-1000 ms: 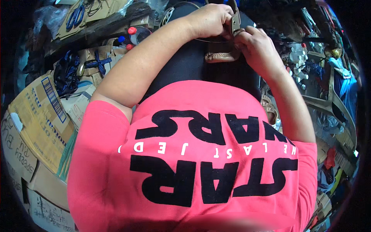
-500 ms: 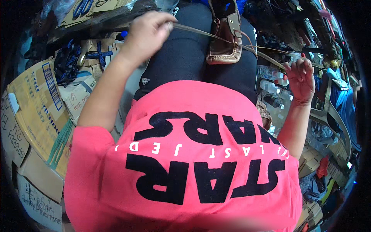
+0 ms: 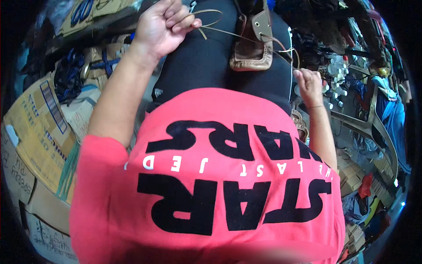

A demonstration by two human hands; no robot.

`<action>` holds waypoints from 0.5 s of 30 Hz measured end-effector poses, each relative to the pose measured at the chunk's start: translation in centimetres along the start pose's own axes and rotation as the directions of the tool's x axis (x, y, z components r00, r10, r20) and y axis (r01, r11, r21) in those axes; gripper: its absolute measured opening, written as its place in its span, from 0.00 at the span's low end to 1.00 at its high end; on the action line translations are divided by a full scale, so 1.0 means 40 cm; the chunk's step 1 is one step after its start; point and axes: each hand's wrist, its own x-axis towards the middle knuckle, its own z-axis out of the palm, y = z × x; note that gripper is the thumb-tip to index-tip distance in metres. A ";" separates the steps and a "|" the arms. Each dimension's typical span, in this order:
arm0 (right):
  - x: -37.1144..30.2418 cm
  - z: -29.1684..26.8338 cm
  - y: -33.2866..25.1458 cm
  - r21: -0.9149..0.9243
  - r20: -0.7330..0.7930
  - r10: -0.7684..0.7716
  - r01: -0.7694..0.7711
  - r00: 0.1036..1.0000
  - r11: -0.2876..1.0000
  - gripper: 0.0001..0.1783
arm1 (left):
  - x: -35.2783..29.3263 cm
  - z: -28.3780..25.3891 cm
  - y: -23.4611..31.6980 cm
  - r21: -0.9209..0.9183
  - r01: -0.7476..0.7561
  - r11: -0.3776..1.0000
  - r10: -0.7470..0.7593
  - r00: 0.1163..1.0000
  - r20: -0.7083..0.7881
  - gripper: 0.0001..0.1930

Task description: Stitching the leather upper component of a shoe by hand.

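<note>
A brown leather shoe (image 3: 252, 64) with metal eyelets sits between my thighs, its stitched rim towards me. A thin cord (image 3: 228, 32) runs from its side up to my left hand (image 3: 161, 30), which is closed on it over my left thigh; a loop and a loose end curl out past the fingers. My right hand (image 3: 310, 86), beside my right thigh, is closed in a pinch on the cord (image 3: 298, 56) coming off the shoe's right side. The exact grip of the right fingertips is partly hidden.
Cardboard boxes (image 3: 41, 127) and green strings (image 3: 70, 169) lie at my left. Several plastic bottles (image 3: 336, 70) stand at the right, near a chair-like frame (image 3: 373, 116) with blue cloth (image 3: 389, 108). Another brown shoe (image 3: 300, 121) shows by my right hip.
My left hand has moved up and turned, with the cord now looped at its fingers. My right hand has come in closer to the shoe and its fingers have closed more.
</note>
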 end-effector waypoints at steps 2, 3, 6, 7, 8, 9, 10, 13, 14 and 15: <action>0.002 0.041 0.001 0.086 -0.030 0.017 -0.015 0.999 0.996 0.17 | 0.015 -0.012 0.036 0.109 0.097 0.989 -0.134 0.903 0.409 0.18; 0.007 0.030 0.005 0.243 0.224 0.187 -0.241 0.956 0.939 0.15 | -0.009 0.000 0.074 0.287 0.056 0.956 -0.125 0.965 0.230 0.18; -0.006 0.026 0.019 0.708 0.512 0.328 -0.606 0.794 0.362 0.17 | -0.109 -0.022 0.217 0.904 0.197 0.379 -0.095 0.980 -0.174 0.17; -0.028 0.027 0.043 0.739 0.503 0.328 -0.595 0.800 0.316 0.20 | -0.115 -0.052 0.219 0.914 0.240 0.327 -0.046 0.970 -0.239 0.17; -0.025 0.034 0.039 0.829 0.477 0.318 -0.540 0.820 0.147 0.22 | -0.148 -0.044 0.240 0.880 0.350 0.320 0.029 0.925 -0.378 0.17; -0.028 0.032 0.031 0.883 0.450 0.320 -0.469 0.834 -0.019 0.24 | -0.181 -0.052 0.260 0.851 0.334 0.404 0.087 0.912 -0.400 0.17; -0.033 0.034 0.041 0.868 0.492 0.396 -0.469 0.775 -0.161 0.28 | -0.217 -0.056 0.282 0.817 0.311 0.485 0.145 0.893 -0.426 0.17; -0.021 0.018 0.041 0.825 0.557 0.382 -0.439 0.737 -0.357 0.26 | -0.320 -0.087 0.343 0.869 0.399 0.293 0.454 0.742 -0.494 0.15; -0.023 0.019 0.045 0.826 0.555 0.379 -0.438 0.740 -0.355 0.26 | -0.334 -0.080 0.344 0.870 0.398 0.293 0.458 0.740 -0.493 0.15; -0.026 0.018 0.057 0.822 0.564 0.395 -0.447 0.725 -0.354 0.25 | -0.344 -0.073 0.342 0.889 0.455 0.045 0.565 0.723 -0.398 0.14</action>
